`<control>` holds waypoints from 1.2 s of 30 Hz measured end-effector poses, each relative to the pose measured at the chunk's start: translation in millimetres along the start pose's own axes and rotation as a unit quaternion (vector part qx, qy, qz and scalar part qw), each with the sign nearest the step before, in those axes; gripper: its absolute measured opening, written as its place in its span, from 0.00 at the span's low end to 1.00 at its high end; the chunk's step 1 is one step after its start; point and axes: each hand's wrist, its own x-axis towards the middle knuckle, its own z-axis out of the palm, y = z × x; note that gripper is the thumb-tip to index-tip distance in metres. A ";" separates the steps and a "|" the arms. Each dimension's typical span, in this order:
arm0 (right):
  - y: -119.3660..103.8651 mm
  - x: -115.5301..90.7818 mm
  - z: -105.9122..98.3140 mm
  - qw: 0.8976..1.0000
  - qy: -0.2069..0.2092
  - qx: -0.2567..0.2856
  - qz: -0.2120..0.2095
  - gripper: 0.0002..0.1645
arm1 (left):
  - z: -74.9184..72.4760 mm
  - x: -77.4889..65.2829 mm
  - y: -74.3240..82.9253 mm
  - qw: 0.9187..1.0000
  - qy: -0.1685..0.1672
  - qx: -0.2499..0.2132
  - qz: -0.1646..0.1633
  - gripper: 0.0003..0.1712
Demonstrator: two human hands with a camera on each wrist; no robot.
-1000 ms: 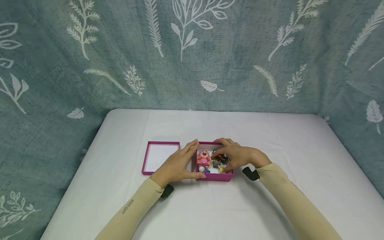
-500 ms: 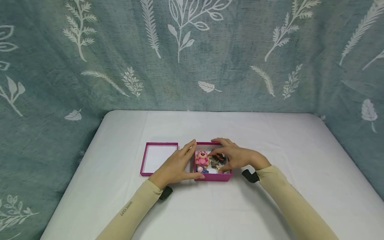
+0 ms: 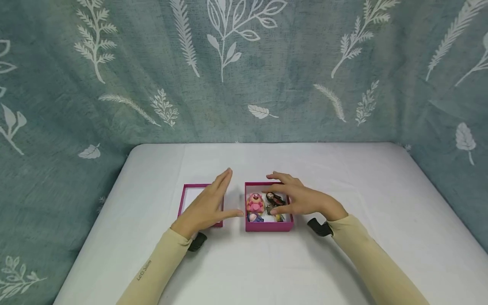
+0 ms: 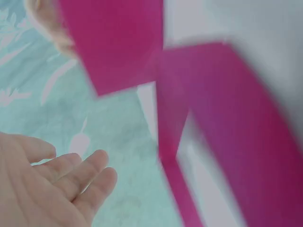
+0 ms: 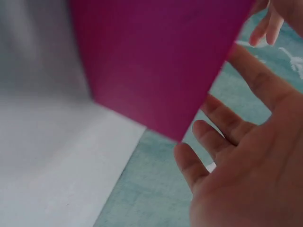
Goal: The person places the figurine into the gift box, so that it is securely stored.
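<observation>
A magenta box [image 3: 269, 227] with a white inside stands in the middle of the table in the head view. In it lie a pink bear figurine [image 3: 255, 203], a small blue figurine [image 3: 255, 217], a dark-haired figurine [image 3: 274, 198] and a small yellow piece [image 3: 280, 218]. My left hand [image 3: 206, 208], fingers straight and thumb spread, hovers over the right part of the magenta-rimmed lid [image 3: 181, 205], apart from the box. Over the box's right side reaches my right hand [image 3: 303, 199], fingers and thumb spread, nothing visible in its grasp. It hides part of the box's right edge.
The lid lies to the left of the box with its white inside facing up. Both stand on a white cloth-covered table [image 3: 267, 271]. A blue-green curtain [image 3: 289, 84] with white leaf prints hangs behind the table and along its sides.
My left hand has let go of the box's left edge and moved left over the lid. My right thumb has lifted from the yellow piece; the right hand stays over the box.
</observation>
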 end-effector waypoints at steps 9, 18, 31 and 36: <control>-32.1 8.6 4.8 0.999 -0.022 0.037 -0.021 0.40 | -38.6 -33.2 -26.0 0.998 0.031 0.013 -0.045 0.60; -51.0 19.8 17.8 0.999 -0.022 0.000 -0.048 0.42 | -49.2 -69.6 -53.6 0.994 0.031 0.036 -0.102 0.60; -95.8 55.9 63.0 0.994 0.045 -0.095 -0.019 0.45 | -55.7 -102.3 -94.5 0.984 -0.001 0.000 -0.179 0.76; -100.3 67.2 79.9 0.990 0.055 -0.128 0.006 0.46 | -47.5 -104.3 -103.8 0.982 -0.016 -0.007 -0.186 0.77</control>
